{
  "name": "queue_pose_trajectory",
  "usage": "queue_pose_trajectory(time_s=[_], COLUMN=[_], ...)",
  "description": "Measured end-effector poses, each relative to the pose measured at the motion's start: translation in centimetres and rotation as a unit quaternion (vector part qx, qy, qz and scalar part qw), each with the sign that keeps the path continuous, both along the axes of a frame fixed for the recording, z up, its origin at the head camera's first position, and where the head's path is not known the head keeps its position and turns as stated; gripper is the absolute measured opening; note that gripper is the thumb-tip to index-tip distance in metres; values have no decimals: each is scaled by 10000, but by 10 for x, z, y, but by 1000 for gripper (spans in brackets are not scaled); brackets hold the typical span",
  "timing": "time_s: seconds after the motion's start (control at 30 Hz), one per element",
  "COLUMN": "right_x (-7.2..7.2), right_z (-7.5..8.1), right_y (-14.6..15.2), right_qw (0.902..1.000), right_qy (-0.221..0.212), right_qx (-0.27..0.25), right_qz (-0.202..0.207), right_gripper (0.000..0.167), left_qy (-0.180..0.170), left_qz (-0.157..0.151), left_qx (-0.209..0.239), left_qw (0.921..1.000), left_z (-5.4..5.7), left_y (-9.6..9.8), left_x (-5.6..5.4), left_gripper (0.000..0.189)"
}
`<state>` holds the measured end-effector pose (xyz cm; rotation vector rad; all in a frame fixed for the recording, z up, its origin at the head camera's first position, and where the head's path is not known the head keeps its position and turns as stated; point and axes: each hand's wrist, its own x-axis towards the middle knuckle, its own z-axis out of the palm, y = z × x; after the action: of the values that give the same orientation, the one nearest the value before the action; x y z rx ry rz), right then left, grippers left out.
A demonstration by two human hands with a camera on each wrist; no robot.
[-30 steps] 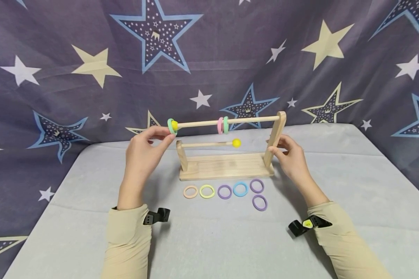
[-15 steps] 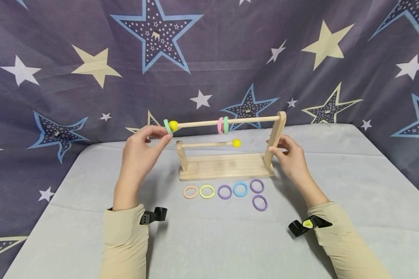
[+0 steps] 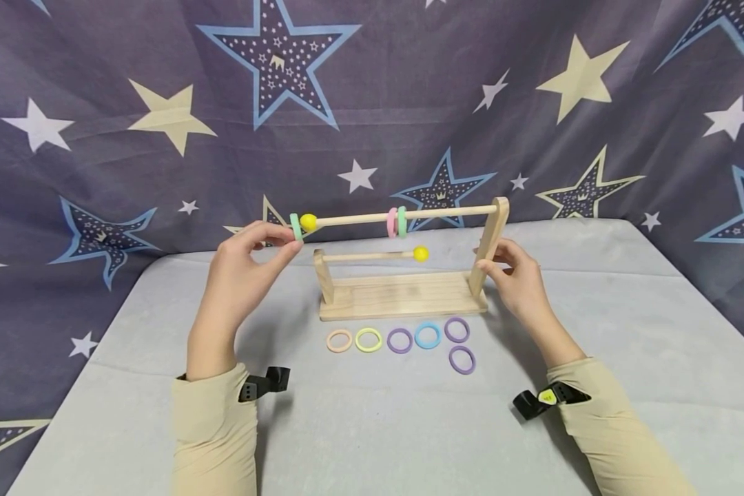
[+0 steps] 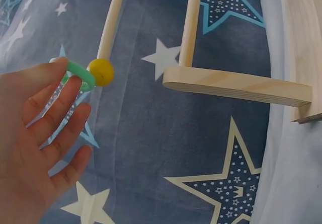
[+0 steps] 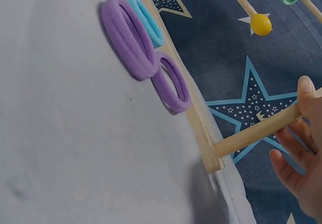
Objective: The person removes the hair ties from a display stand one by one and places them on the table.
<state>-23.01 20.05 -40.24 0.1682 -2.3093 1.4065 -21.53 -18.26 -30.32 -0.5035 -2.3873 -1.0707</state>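
Note:
My left hand (image 3: 242,275) pinches a mint-green hair tie (image 3: 295,226) between thumb and fingertips. It stands just left of the yellow ball (image 3: 308,222) that tips the upper rod (image 3: 353,220) of a wooden stand. In the left wrist view the green hair tie (image 4: 80,74) is right at the ball (image 4: 100,72), with the other fingers spread below. Farther along that rod hang a pink hair tie (image 3: 392,223) and another green one (image 3: 401,222). My right hand (image 3: 516,275) grips the stand's tall right upright (image 3: 491,238), thumb in front.
Below the stand's base (image 3: 403,295) lie a peach hair tie (image 3: 339,341), a yellow one (image 3: 368,340), a blue one (image 3: 428,335) and several purple ones (image 3: 399,341). A shorter lower rod (image 3: 372,256) ends in a yellow ball. Starry cloth (image 3: 372,83) hangs behind the table.
My left hand has moved left and drawn the green hair tie from around the yellow ball to just beside its outer end. The right hand and stand stay in place.

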Motion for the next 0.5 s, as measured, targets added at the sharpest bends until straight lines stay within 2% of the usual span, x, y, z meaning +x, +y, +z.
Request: queue_pose_trajectory(time_s=[0.27, 0.5], right_x=[-1, -1], right_z=[0, -1], right_y=[1, 1], right_qw=[9999, 9998], right_qy=[-55, -114], right_qx=[91, 129], right_qz=[-52, -97], right_gripper=[39, 40], left_qy=[426, 426], left_qz=[-288, -497], left_qx=[317, 299], left_qw=[9982, 9974], left_z=[0, -1], left_y=[8, 17], left_x=[1, 2], left_gripper=[10, 11])
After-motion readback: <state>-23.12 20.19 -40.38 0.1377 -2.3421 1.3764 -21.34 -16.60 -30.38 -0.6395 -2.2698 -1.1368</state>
